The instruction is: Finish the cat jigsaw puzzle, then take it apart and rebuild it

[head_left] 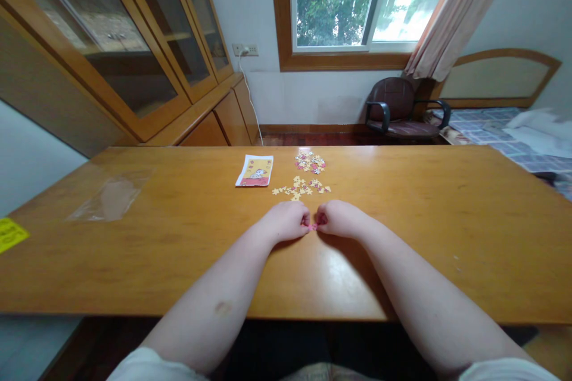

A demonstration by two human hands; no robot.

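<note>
Small pink jigsaw puzzle pieces (313,227) lie between my two hands, low over the table. My left hand (289,220) is closed in a pinch on the left side of them. From the other side my right hand (336,218) pinches them too, its fingers curled and partly hidden. Just beyond the hands, a loose spread of mostly yellow puzzle pieces (300,188) lies on the wood. Farther back is a round heap of mixed pink, white and yellow pieces (310,162). A picture card (255,171) with a white animal on yellow and pink lies left of them.
The wooden table (187,262) fills the foreground. A clear plastic bag (111,197) lies on its left part, and a yellow label (11,234) is at the far left. Beyond the table are a glass-door cabinet (179,41), an office chair (395,108) and a bed (491,128).
</note>
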